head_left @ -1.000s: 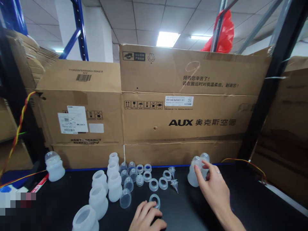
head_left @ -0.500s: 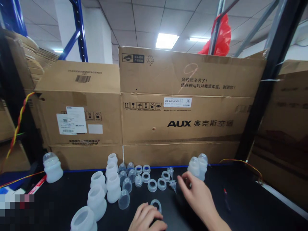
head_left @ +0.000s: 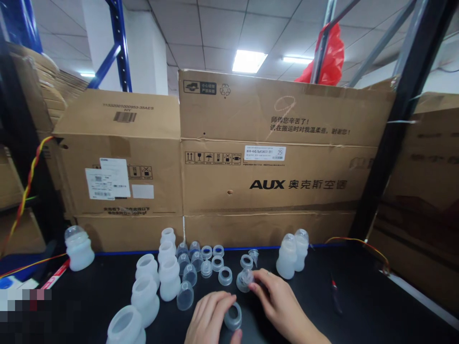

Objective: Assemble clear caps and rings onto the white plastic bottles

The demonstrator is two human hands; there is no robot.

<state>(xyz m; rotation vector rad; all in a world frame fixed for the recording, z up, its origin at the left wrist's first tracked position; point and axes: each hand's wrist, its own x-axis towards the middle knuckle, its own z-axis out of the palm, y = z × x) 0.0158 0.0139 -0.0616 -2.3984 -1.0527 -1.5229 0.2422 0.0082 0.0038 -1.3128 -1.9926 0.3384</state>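
My left hand point(head_left: 214, 316) is curled around a clear bottle collar ring point(head_left: 234, 325), its fingers at the far left side and the thumb at the near side; the ring is tilted. My right hand point(head_left: 274, 296) pinches a clear silicone bottle teat point(head_left: 248, 274) between thumb and fingertips, directly at another collar ring point(head_left: 243, 287) on the black table. Whether the teat sits inside that ring I cannot tell. Behind it lie a loose collar ring point(head_left: 246, 261) and a second teat point(head_left: 254, 255). More rings point(head_left: 225, 276) lie to the left.
Several open white bottles point(head_left: 169, 278) stand at left, beside clear domed caps point(head_left: 185, 295). Capped bottles stand at back right point(head_left: 287, 258) and far left point(head_left: 79, 251). A small dark tool with a red part point(head_left: 335, 294) lies right. Cardboard point(head_left: 287, 200) walls the back edge.
My right hand has moved left and toward me, bringing a teat to a collar ring. My left hand has closed around the near ring, which has shifted slightly toward me.
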